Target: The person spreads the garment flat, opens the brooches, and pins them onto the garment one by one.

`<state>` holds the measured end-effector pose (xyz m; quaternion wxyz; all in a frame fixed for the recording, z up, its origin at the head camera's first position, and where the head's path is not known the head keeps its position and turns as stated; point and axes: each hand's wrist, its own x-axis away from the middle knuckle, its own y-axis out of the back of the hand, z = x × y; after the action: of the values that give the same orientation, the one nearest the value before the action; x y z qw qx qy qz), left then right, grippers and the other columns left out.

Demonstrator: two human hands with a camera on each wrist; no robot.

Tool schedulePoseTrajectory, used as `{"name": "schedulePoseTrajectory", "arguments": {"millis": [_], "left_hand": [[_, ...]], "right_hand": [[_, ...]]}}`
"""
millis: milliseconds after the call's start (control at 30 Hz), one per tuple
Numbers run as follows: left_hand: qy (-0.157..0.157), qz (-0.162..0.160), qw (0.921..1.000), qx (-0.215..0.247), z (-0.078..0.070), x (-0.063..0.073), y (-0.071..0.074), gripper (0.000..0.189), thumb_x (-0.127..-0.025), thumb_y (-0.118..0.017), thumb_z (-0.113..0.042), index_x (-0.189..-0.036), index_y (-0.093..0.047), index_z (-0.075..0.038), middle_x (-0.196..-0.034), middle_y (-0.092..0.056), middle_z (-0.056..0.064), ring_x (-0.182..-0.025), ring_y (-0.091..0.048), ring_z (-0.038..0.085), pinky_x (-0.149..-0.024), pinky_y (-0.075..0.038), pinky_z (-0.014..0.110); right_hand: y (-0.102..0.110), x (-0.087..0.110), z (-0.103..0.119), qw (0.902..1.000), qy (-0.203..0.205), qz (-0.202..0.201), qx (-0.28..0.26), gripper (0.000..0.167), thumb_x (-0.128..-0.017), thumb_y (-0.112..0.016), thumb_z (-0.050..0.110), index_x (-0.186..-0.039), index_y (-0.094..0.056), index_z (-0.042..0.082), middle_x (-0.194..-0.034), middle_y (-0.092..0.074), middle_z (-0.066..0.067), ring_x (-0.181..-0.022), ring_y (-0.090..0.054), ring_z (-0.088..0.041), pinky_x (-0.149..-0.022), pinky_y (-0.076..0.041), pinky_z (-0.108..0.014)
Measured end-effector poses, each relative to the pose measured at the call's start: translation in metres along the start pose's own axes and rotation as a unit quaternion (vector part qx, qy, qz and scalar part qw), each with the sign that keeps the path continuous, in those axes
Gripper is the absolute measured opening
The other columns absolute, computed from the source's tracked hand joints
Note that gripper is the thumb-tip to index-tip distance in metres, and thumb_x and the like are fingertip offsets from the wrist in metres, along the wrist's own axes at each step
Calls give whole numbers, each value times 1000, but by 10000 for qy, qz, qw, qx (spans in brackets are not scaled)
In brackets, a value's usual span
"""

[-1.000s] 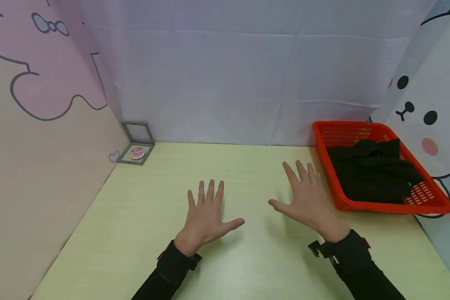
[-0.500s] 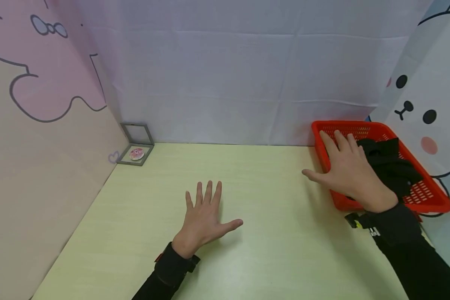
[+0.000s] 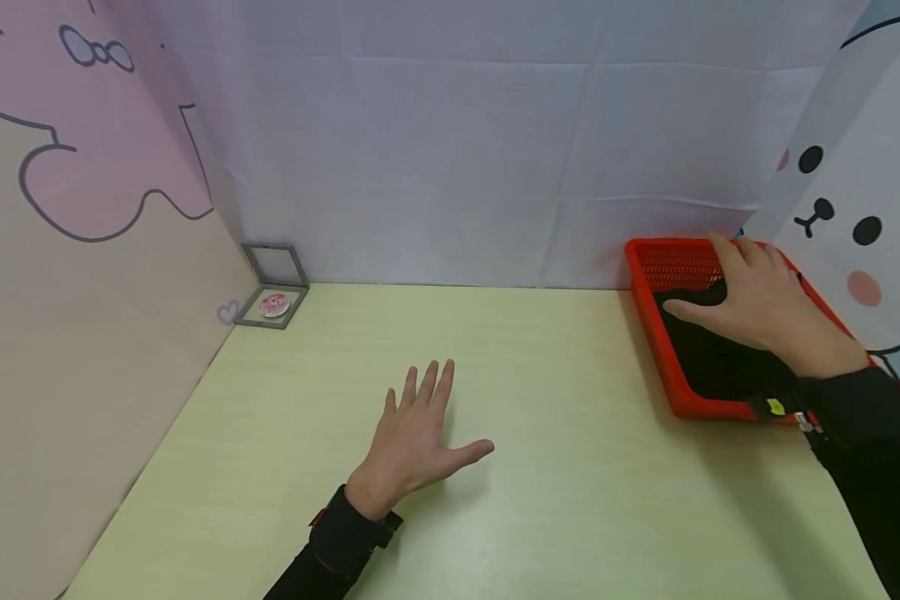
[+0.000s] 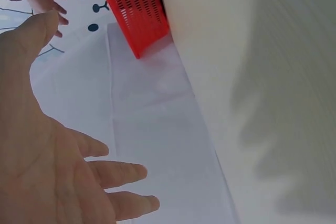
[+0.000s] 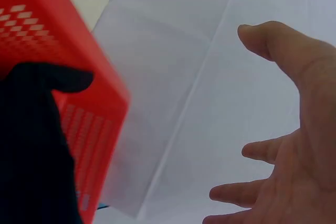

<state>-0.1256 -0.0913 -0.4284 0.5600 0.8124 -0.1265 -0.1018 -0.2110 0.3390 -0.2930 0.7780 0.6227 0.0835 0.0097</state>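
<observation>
My right hand [image 3: 776, 304] hovers over the red plastic basket [image 3: 663, 358] at the right of the table, its fingers spread and holding nothing. Dark folded cloth [image 3: 712, 358] lies inside the basket, partly hidden beneath that hand. In the right wrist view the dark cloth [image 5: 31, 145] shows beside the basket's wall [image 5: 100, 93], apart from the fingers. Over the middle of the table is my left hand [image 3: 408, 446], fingers straight and thumb stretched out to the right. The left wrist view shows the same left hand [image 4: 58, 171] with a bare palm.
A small grey-framed case [image 3: 292, 310] stands open at the back left corner of the table [image 3: 495, 350], with a round pink-patterned piece [image 3: 274, 305] in it. White cloth [image 3: 435, 167] hangs along the back, and printed panels flank both sides. A dark cord runs behind the basket.
My right hand has moved from over the table to the right and away from me, over the basket. My left hand has stayed nearly in place.
</observation>
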Motion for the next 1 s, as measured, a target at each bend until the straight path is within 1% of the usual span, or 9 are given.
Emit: {"name": "schedulePoseTrajectory", "arguments": {"millis": [100,200,267,400,500,600,800,933,1000], "left_hand": [[-73,-11,10000,56,-3,1,1,117,-83,-47,-91,-168,-4,-24,-174,-14,4,-160,-12,38,-123,-19,67],[-104,-45,9998,161,-6,2,2,115,-83,-49,-89,-168,-4,-26,-173,-19,4,-159,-19,37,-122,-25,65],[-159,-127,9995,224,-7,4,1,113,-84,-51,-88,-168,-5,-27,-172,-23,3,-156,-27,37,-120,-32,62],[-383,-364,9981,308,-10,6,-1,110,-85,-56,-83,-168,-11,-26,-169,-32,4,-150,-40,37,-111,-46,56],[-540,-544,9967,278,-12,8,-3,108,-85,-59,-80,-167,-16,-24,-167,-36,5,-147,-45,38,-107,-50,55],[-641,-704,9952,205,-13,9,-4,106,-85,-61,-78,-167,-20,-24,-164,-40,4,-145,-48,36,-102,-53,54],[-916,-1039,9903,99,-13,9,-3,103,-86,-62,-76,-166,-24,-23,-160,-46,4,-141,-52,33,-96,-57,51],[-1004,-1244,9871,25,-13,8,-3,103,-86,-63,-76,-165,-26,-22,-158,-48,5,-140,-54,33,-94,-58,50],[-1014,-1309,9862,15,-12,7,-2,103,-85,-64,-75,-165,-27,-21,-157,-49,5,-139,-55,33,-93,-58,50]], "right_hand": [[-3,-9,-19,9997,-74,225,-88,109,-90,-67,58,-160,-14,-6,-149,-26,-45,-135,-23,-65,-107,-21,-81],[-5,-17,-39,9973,-244,682,-153,115,-91,-64,63,-161,-6,-8,-151,-22,-47,-135,-21,-67,-107,-18,-83],[-8,-22,-50,9941,-369,1001,-203,118,-91,-61,66,-160,-2,-9,-151,-20,-49,-133,-20,-69,-105,-18,-84],[-17,-29,-66,9871,-511,1509,-147,118,-92,-59,66,-157,-4,-15,-149,-16,-53,-130,-18,-72,-105,-16,-85],[-25,-31,-75,9812,-503,1862,-26,117,-92,-59,64,-155,-4,-17,-148,-11,-56,-131,-14,-75,-104,-13,-87],[-36,-30,-84,9723,-552,2272,-54,118,-91,-62,63,-155,-2,-16,-147,-3,-58,-131,-9,-78,-102,-11,-89],[-51,-27,-97,9449,-817,3085,-725,128,-86,-73,57,-154,9,-14,-144,19,-59,-134,12,-78,-104,-1,-89],[-53,-30,-101,9405,-698,3287,-507,131,-84,-78,55,-154,7,-16,-144,10,-61,-134,7,-79,-103,-3,-89],[-54,-33,-103,9396,-569,3362,-312,129,-85,-79,54,-153,4,-18,-143,1,-62,-133,-2,-78,-105,-9,-87]]}}
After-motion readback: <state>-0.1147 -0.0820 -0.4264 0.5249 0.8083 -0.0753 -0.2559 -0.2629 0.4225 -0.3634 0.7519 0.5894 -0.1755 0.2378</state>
